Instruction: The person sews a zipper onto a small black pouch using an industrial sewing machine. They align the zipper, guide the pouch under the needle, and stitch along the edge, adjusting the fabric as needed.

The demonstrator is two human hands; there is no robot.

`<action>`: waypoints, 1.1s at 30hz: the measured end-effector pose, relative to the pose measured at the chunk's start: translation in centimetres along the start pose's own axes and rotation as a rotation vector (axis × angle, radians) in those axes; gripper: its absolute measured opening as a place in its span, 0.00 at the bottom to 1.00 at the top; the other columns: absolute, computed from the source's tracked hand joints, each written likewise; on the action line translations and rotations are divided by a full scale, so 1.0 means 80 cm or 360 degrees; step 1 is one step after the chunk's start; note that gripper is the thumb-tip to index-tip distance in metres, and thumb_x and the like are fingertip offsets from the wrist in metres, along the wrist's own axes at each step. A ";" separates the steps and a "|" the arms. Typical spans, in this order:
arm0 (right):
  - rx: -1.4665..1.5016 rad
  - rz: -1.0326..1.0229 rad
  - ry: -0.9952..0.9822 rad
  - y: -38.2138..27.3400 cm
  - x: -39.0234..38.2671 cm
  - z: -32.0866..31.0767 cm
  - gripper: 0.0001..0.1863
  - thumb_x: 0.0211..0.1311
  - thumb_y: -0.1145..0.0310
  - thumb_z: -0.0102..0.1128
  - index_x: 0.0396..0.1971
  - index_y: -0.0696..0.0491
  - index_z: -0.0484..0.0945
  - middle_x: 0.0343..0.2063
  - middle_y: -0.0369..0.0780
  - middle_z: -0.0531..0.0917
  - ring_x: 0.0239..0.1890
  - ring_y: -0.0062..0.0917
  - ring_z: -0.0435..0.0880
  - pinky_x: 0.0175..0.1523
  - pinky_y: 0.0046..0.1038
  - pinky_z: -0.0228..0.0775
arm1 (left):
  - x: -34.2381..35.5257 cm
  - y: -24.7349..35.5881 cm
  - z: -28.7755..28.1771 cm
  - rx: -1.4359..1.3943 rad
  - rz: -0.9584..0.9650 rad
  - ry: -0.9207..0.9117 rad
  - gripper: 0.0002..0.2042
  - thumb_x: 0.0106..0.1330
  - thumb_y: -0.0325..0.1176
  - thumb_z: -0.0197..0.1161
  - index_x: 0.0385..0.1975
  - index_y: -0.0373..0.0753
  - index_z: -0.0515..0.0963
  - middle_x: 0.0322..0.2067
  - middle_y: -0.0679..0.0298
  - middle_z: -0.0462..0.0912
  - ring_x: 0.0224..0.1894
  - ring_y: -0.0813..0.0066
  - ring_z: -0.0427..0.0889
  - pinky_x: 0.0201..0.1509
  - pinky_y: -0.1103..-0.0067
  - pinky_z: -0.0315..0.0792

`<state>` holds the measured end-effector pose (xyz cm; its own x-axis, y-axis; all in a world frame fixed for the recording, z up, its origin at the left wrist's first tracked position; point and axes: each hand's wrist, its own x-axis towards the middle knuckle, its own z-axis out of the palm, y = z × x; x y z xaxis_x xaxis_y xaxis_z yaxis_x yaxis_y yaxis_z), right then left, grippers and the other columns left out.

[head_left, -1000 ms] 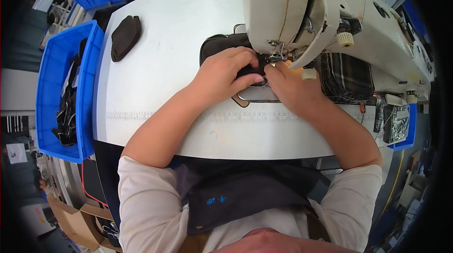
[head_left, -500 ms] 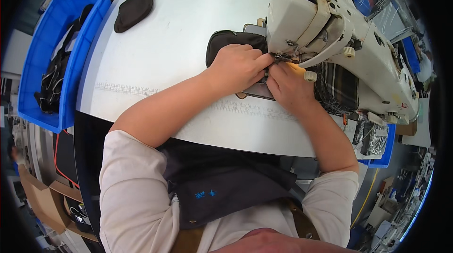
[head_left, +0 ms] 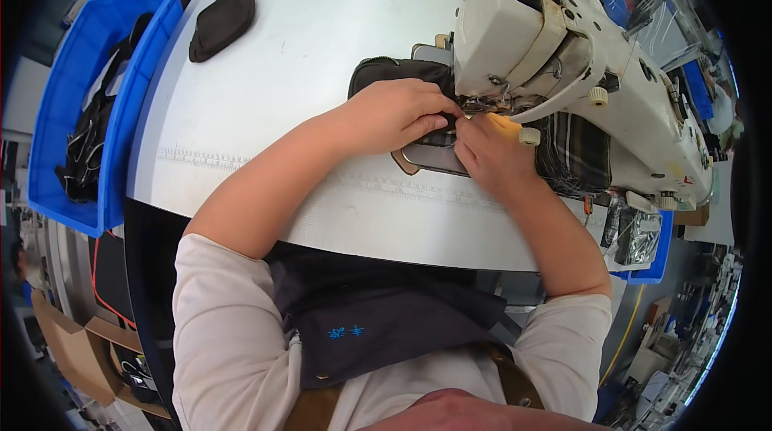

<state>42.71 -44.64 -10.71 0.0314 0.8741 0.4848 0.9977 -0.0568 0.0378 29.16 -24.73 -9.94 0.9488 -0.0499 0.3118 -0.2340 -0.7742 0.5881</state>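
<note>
Fabric (head_left: 394,69), dark brown with a rounded corner, lies on a white desk (head_left: 338,21), its right end under the head of an off-white sewing machine (head_left: 515,29). A person's left hand (head_left: 398,116) rests over the fabric, its grip curled, thumb and forefinger slightly apart; whether it pinches, I cannot tell. The right hand (head_left: 494,151) is just beside it near the needle area, fingertips bunched; what they pinch is hidden. Striped dark cloth (head_left: 577,149) sits right of that hand. Toward the desk's far left lies a dark pouch (head_left: 222,25); beyond the left edge, a blue bin (head_left: 50,121) holds dark pieces.
</note>
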 end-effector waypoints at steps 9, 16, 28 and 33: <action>-0.0023 -0.0076 0.0090 -0.002 0.001 -0.003 0.09 0.54 0.68 0.69 0.29 0.46 0.75 0.24 0.29 0.76 0.25 0.22 0.81 0.25 0.29 0.73 | 0.000 0.022 0.005 0.0442 -0.0075 0.0001 0.10 0.69 0.27 0.64 0.48 0.44 0.83 0.45 0.65 0.85 0.49 0.61 0.83 0.49 0.70 0.80; 0.0143 -0.0155 -0.0122 -0.022 -0.012 -0.013 0.06 0.55 0.71 0.65 0.33 0.54 0.81 0.22 0.34 0.78 0.25 0.24 0.82 0.27 0.30 0.72 | 0.002 0.017 0.003 0.0373 -0.0027 0.0075 0.11 0.65 0.27 0.66 0.46 0.46 0.84 0.42 0.68 0.85 0.47 0.63 0.83 0.46 0.71 0.80; 0.0166 -0.0085 -0.0379 -0.030 -0.018 -0.016 0.15 0.59 0.72 0.63 0.46 0.58 0.84 0.23 0.36 0.80 0.26 0.28 0.83 0.31 0.32 0.74 | 0.005 0.020 0.011 0.0577 0.0122 -0.0008 0.13 0.59 0.27 0.66 0.43 0.43 0.86 0.39 0.70 0.85 0.45 0.69 0.83 0.44 0.75 0.81; 0.0175 -0.0091 -0.0413 -0.030 -0.017 -0.016 0.15 0.59 0.72 0.62 0.47 0.57 0.84 0.24 0.35 0.80 0.27 0.28 0.83 0.32 0.32 0.74 | 0.004 0.022 0.014 0.0588 0.0102 0.0026 0.12 0.59 0.27 0.65 0.43 0.43 0.87 0.39 0.70 0.85 0.44 0.69 0.83 0.45 0.74 0.81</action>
<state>40.24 -46.35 -10.32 -0.0248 0.9694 0.2442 0.9984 0.0364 -0.0432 29.27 -26.80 -9.61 0.9306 -0.0976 0.3529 -0.1975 -0.9454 0.2594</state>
